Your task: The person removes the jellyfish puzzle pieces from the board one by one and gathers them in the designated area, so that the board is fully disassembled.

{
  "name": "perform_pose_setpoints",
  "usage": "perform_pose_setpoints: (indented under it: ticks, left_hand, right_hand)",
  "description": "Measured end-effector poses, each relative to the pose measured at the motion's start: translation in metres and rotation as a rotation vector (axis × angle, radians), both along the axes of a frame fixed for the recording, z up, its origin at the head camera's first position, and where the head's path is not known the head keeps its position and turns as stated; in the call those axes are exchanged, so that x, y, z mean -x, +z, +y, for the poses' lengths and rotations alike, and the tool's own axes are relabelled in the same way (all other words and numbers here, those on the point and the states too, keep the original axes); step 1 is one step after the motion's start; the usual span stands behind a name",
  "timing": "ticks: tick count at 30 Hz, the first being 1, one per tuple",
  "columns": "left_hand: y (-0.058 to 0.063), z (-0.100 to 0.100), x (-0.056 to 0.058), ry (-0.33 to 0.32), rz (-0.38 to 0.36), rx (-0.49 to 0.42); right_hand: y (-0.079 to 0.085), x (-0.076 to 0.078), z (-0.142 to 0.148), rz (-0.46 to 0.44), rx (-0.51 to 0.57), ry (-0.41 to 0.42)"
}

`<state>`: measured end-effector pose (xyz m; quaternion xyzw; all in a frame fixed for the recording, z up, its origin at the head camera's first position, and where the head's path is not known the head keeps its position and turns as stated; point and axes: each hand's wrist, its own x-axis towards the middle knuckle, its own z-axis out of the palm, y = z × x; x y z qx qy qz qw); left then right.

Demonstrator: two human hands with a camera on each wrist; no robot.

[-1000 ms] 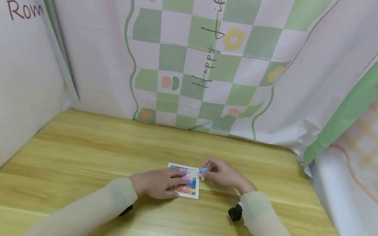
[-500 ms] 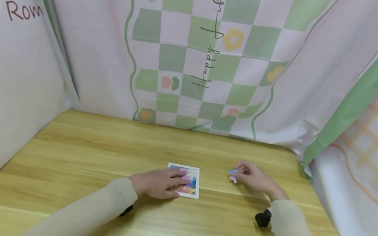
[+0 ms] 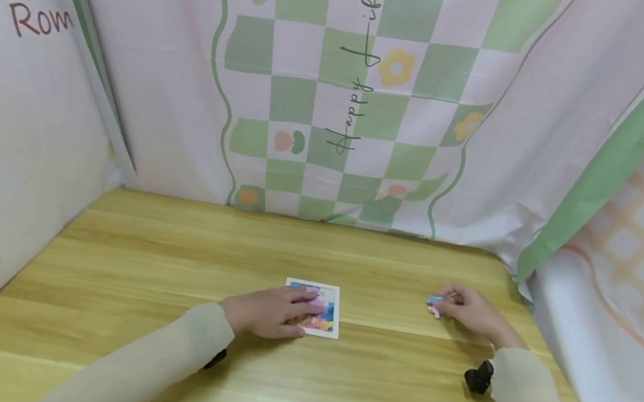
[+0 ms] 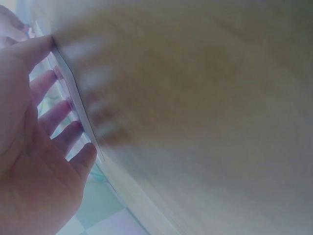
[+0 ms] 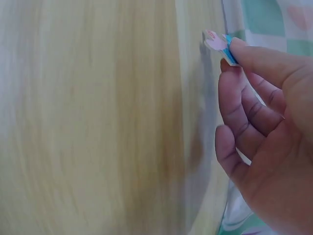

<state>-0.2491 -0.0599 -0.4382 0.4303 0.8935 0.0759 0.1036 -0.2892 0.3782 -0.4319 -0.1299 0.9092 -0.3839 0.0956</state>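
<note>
Item: 1 right hand [image 5: 274, 137], bare, entering from the right edge, thumb uppermost. Thumb tip and a fingertip pinch 1 small flat piece; the remaining visible fingers are bent below it, 1 of them standing apart lower down.

Item: 1 small flat piece [image 5: 216, 44], irregular outline, printed face pale pink and blue, small red marking near the outer tip, pale edge; held tilted, partly covered by the thumb.

Item: 1 surface [image 5: 98, 117], light wood grain, streaks running top to bottom; a soft shadow lies near the hand.

Item: 1 cloth [image 5: 264, 19], green and white squares with a pink patch, upper right, beyond the surface's edge.
</note>
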Motion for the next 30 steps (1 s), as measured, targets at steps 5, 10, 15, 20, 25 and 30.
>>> perform_pose_setpoints:
  ticks: [5,10,15,20,25,30]
  left_hand:
    - [0.0019,0.0001,0.0001,-0.012,0.007,-0.003]
    - [0.0024,0.0003,0.0010,-0.028,0.017,-0.007]
    - [0.0029,0.0007,0.0012,-0.035,0.015,-0.009]
    - [0.0027,0.0006,0.0014,-0.039,0.019,-0.013]
    - [0.0018,0.0003,0.0008,-0.038,0.034,-0.004]
    - [0.0015,-0.0003,-0.0003,-0.035,0.044,0.001]
  right_hand:
    - [-0.0021,-0.0006,0.0052,0.014,-0.041,-0.034]
    - [-0.0024,-0.0007,0.0057,0.018,-0.080,-0.047]
    - [-0.0045,0.0020,0.0066,0.011,-0.096,-0.040]
    - [-0.0036,0.0023,0.0066,0.000,-0.107,-0.045]
    - [-0.0015,0.0013,0.0065,0.001,-0.137,-0.045]
    - [0.0032,0.0004,0.0004,0.005,-0.157,-0.037]
